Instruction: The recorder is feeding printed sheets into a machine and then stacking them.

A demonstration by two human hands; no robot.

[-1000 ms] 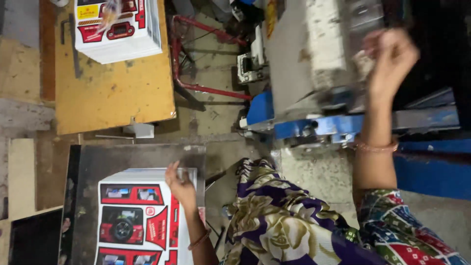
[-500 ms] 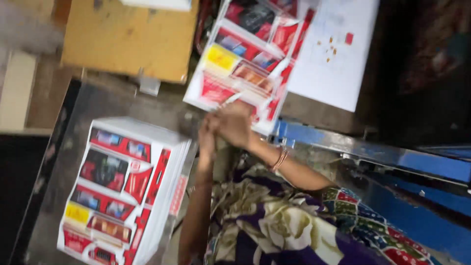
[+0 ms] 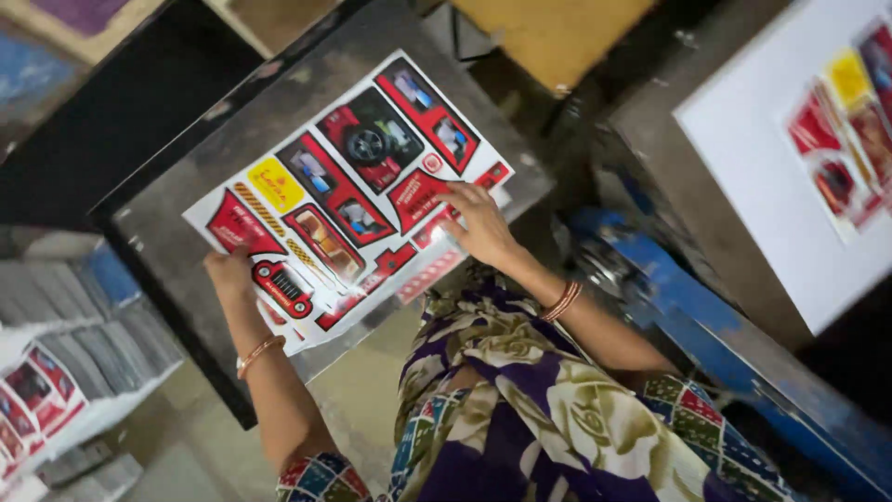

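Observation:
A white printed sheet with red toy-car pictures and a yellow patch lies on a dark grey metal table. My left hand grips the sheet's lower left edge, thumb on top. My right hand holds its right edge, with the fingers spread flat over the print. Both wrists carry thin bangles. The sheet's near corner hangs a little past the table edge above my patterned purple clothing.
A white board with another printed sheet on it stands at the upper right. A blue machine frame runs below it. Stacks of similar sheets sit on shelves at the lower left. A wooden board is at the top.
The view has swung to the metal table. My hands, held together in front of me half a second ago, are now apart on a single sheet laid on that table.

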